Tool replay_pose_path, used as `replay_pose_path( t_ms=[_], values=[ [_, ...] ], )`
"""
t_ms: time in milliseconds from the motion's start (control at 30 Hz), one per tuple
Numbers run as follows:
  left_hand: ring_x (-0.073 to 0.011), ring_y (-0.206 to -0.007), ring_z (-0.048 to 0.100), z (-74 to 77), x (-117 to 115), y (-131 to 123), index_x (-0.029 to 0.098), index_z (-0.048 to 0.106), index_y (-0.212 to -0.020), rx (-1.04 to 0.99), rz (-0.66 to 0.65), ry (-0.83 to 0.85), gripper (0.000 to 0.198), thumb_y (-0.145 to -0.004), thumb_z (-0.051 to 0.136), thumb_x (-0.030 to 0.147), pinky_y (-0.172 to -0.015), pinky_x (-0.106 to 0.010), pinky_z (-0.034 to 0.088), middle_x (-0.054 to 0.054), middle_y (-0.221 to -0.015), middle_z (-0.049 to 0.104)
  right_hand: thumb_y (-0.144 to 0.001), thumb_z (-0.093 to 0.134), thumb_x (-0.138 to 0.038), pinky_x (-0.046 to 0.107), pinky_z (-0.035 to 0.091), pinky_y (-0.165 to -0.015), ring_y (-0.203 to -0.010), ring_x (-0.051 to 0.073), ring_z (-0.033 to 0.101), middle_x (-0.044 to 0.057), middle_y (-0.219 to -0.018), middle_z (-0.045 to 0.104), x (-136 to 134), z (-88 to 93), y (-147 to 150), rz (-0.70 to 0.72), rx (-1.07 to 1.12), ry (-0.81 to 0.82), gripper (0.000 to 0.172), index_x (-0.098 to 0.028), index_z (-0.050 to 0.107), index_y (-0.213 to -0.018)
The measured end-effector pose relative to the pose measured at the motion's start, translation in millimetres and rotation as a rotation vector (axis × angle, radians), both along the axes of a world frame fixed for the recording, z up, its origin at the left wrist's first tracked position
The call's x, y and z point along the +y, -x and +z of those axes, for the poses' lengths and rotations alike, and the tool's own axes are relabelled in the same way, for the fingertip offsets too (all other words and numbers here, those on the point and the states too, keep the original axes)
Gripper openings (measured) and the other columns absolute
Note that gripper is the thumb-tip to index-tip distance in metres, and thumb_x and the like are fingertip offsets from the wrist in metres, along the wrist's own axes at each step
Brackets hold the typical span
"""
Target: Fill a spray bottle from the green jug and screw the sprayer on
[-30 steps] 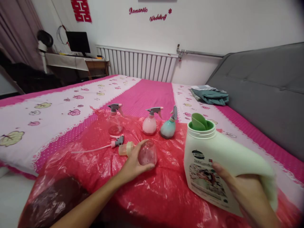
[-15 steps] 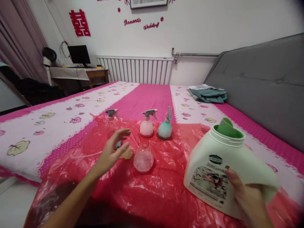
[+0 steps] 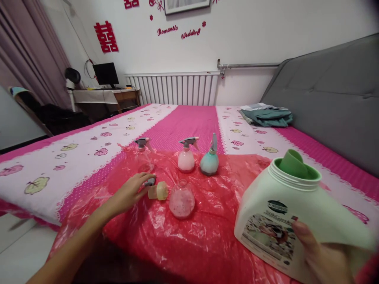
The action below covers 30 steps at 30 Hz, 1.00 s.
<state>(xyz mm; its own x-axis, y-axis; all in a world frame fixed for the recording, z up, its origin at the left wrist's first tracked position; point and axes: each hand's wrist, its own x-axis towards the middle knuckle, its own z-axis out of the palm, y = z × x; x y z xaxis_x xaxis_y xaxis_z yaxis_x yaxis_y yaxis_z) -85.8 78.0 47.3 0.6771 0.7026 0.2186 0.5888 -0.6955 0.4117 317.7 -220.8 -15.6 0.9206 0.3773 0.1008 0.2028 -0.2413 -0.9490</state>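
Observation:
My left hand [image 3: 130, 192] lies on the red plastic sheet [image 3: 207, 236] with its fingers closing over the grey-and-pink spray head [image 3: 151, 181]. A yellowish cap [image 3: 159, 191] lies just right of the fingers. An open clear bottle [image 3: 181, 200] with pink foam inside stands upright beside it. My right hand [image 3: 322, 256] grips a large white detergent jug [image 3: 284, 213] with a green spout, tilted at the lower right.
Behind stand a clear spray bottle [image 3: 142, 154], a pink one [image 3: 186, 156] and a teal one [image 3: 209, 159]. The sheet covers a pink bedspread [image 3: 189, 120]. Folded clothes [image 3: 268, 115] lie by the grey headboard [image 3: 331, 94]. A radiator and desk line the far wall.
My left hand let go of the open clear bottle, moved left and came down onto the spray head. The jug in my right hand shifted right and lower.

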Motion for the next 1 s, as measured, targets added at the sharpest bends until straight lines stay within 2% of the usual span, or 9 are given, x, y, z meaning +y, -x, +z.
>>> replay_pose_path(
  t_ms=[133,300,400,467,567,700,800,900,1000],
  values=[
    [-0.0377,-0.13,0.071,-2.8,-7,-12,0.025,0.062,-0.151,-0.013,-0.056,-0.001,0.049,-0.106,0.05,0.042,-0.113,-0.053,0.056,-0.015,-0.146,0.073,-0.059,0.085,-0.078,0.067,0.043,-0.121,-0.132,0.051,0.063,0.023,-0.121,0.073,4,5.6,5,-0.01,0.088,-0.06,0.078,-0.021,0.065,-0.109],
    [-0.0445,-0.133,0.067,-25.7,-4,-10,0.027,0.064,-0.149,-0.027,-0.118,-0.069,0.063,-0.087,0.074,0.038,-0.106,-0.055,0.059,-0.014,-0.146,0.072,-0.054,0.086,-0.078,0.07,0.043,-0.119,-0.129,0.051,0.065,0.019,-0.115,0.076,12,12.4,14,-0.045,0.106,-0.097,0.08,-0.022,0.065,-0.108],
    [-0.0392,-0.113,0.072,-35.9,7,-11,0.035,0.068,-0.141,-0.099,-0.127,-0.135,0.057,-0.087,0.08,0.047,-0.093,-0.049,0.062,-0.008,-0.129,0.078,-0.056,0.084,-0.08,0.067,0.044,-0.119,-0.122,0.049,0.068,0.02,-0.11,0.078,15,15.6,19,-0.036,0.085,-0.125,0.079,-0.02,0.067,-0.105],
    [-0.0338,-0.099,0.072,-29.4,14,-11,0.039,0.067,-0.137,-0.152,-0.129,-0.161,0.048,-0.092,0.077,0.052,-0.082,-0.042,0.061,-0.004,-0.119,0.079,-0.057,0.084,-0.08,0.064,0.049,-0.115,-0.115,0.047,0.072,0.02,-0.107,0.08,16,17.7,22,-0.014,0.074,-0.142,0.078,-0.02,0.068,-0.103],
    [-0.0267,-0.091,0.07,8.4,16,-10,0.041,0.057,-0.138,-0.239,-0.111,-0.178,0.05,-0.093,0.078,0.05,-0.075,-0.033,0.057,0.003,-0.111,0.074,-0.065,0.081,-0.079,0.06,0.054,-0.109,-0.108,0.043,0.076,0.018,-0.104,0.082,17,21.2,27,0.012,0.059,-0.149,0.071,-0.02,0.07,-0.103],
    [-0.0221,-0.09,0.065,94.4,-13,-27,0.034,0.054,-0.128,-0.29,-0.055,-0.184,0.044,-0.097,0.071,0.059,-0.076,-0.031,0.053,0.003,-0.109,0.066,-0.065,0.082,-0.079,0.06,0.054,-0.11,-0.109,0.043,0.077,0.018,-0.104,0.083,18,24.8,29,0.057,0.05,-0.145,0.069,-0.02,0.071,-0.1],
    [-0.0162,-0.086,0.063,153.2,-52,-70,0.028,0.052,-0.135,-0.402,-0.179,-0.082,0.038,-0.107,0.059,0.053,-0.075,-0.027,0.05,0.0,-0.112,0.071,-0.057,0.086,-0.078,0.058,0.058,-0.105,-0.107,0.044,0.078,0.018,-0.101,0.084,19,26.9,26,0.116,0.06,-0.128,0.07,-0.021,0.074,-0.096],
    [-0.0178,-0.087,0.065,187.9,-83,-125,0.026,0.069,-0.127,-0.263,-0.367,-0.246,0.033,-0.112,0.052,0.051,-0.074,-0.028,0.046,-0.001,-0.105,0.073,-0.055,0.089,-0.074,0.058,0.062,-0.099,-0.103,0.045,0.079,0.017,-0.098,0.085,18,30.0,28,0.157,0.061,-0.104,0.068,-0.021,0.077,-0.096],
    [-0.0176,-0.075,0.061,201.6,-99,-170,0.023,0.076,-0.104,-0.161,-0.435,-0.394,0.039,-0.111,0.052,0.053,-0.066,-0.029,0.038,0.0,-0.088,0.07,-0.064,0.084,-0.075,0.057,0.06,-0.106,-0.109,0.043,0.079,0.017,-0.105,0.085,17,33.8,40,0.169,0.033,-0.117,0.065,-0.021,0.08,-0.1]
  ],
)
